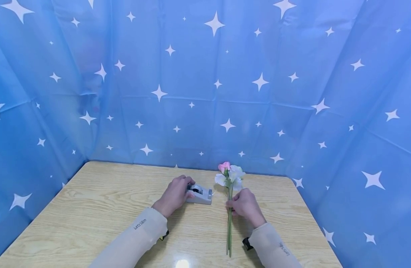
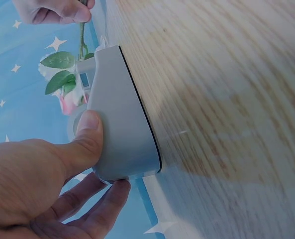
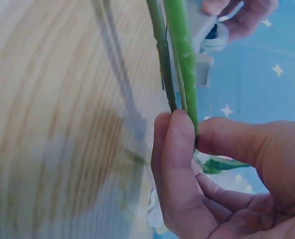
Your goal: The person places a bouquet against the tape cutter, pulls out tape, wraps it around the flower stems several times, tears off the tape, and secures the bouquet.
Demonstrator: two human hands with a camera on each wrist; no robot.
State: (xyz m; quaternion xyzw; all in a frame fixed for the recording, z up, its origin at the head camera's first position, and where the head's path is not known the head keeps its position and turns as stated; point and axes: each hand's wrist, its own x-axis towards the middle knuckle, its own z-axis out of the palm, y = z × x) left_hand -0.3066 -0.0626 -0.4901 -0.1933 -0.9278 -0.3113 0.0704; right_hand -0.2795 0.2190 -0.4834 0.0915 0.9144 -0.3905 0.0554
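Note:
My left hand grips a grey tape dispenser near the middle of the table. In the left wrist view the thumb lies on one side of the dispenser and fingertips touch its rear end. To the right, my right hand pinches a small bunch of flowers by its green stems. A pink bloom and white blooms top the bunch, pointing toward the back. Thumb and fingers press the stems together in the right wrist view. The dispenser's cutter end faces the flowers.
The light wood-grain table ends at a blue curtain with white stars, which hangs behind it and along both sides. Dark bands show at both wrists, just under the pale sleeves.

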